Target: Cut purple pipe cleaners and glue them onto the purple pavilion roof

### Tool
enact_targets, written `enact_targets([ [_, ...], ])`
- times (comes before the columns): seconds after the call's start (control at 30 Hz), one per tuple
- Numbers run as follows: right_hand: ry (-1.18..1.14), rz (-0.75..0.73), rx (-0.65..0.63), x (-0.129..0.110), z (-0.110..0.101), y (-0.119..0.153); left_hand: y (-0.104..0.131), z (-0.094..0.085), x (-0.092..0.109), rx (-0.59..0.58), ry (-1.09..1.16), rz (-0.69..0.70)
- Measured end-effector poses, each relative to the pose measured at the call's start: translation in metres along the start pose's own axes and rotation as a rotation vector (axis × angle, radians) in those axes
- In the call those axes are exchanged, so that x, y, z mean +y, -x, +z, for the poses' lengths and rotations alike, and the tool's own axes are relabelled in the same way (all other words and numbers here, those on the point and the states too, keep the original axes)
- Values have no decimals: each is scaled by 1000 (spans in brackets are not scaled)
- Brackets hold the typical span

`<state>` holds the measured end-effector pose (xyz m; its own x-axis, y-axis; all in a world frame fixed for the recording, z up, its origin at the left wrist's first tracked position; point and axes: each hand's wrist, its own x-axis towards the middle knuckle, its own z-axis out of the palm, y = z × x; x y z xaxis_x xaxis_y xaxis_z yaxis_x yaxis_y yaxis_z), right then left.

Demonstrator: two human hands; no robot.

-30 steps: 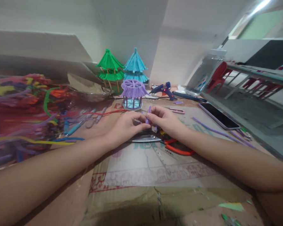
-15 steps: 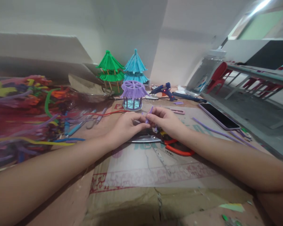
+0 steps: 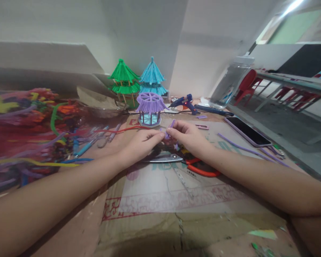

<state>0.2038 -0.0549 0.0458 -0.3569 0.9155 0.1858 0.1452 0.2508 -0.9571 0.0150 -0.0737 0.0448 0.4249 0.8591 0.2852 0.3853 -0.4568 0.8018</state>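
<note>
My right hand (image 3: 191, 135) pinches a short piece of purple pipe cleaner (image 3: 172, 124) upright between thumb and fingers. Close beside it, my left hand (image 3: 143, 142) has thumb and fingers pressed together, with a bit of purple showing at the tips. Below both hands lies a pair of scissors (image 3: 166, 158) with red-orange handles, partly covered by my right hand. Just behind stands a small purple pavilion (image 3: 149, 107) with a fringed roof, dark posts and a pale blue floor. Neither hand touches it.
Green (image 3: 123, 73) and blue (image 3: 152, 73) pavilions stand at the back. A blue glue gun (image 3: 184, 102) rests to their right. At right are a phone (image 3: 247, 132), purple pipe cleaners (image 3: 238, 145) and a clear jar (image 3: 227, 85). Colourful pipe cleaners (image 3: 24, 125) heap up at left.
My left fingertips have drawn slightly away from the right ones, so the gap between the hands is a little wider. The purple piece remains in my right hand.
</note>
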Motion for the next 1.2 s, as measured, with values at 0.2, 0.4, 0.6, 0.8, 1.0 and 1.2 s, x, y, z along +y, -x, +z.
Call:
enact_targets([
  [0.2,71,-24,-12,0,1,1,-1,2,-3,-10,36,-23],
  [0.4,152,-44,-22,-3,2,5,0,5,-4,13,70,-55],
  [0.6,-9,1,-29,-2,0,3,-1,3,-8,65,88,-46],
  [0.8,107,-27,4,-1,-2,2,0,3,-6,38,29,-24],
  [1.0,81,-14,-24,-2,0,4,1,4,-4,6,19,-7],
  [1.2,26,7,-25,0,-2,2,0,3,-4,-31,96,-12],
])
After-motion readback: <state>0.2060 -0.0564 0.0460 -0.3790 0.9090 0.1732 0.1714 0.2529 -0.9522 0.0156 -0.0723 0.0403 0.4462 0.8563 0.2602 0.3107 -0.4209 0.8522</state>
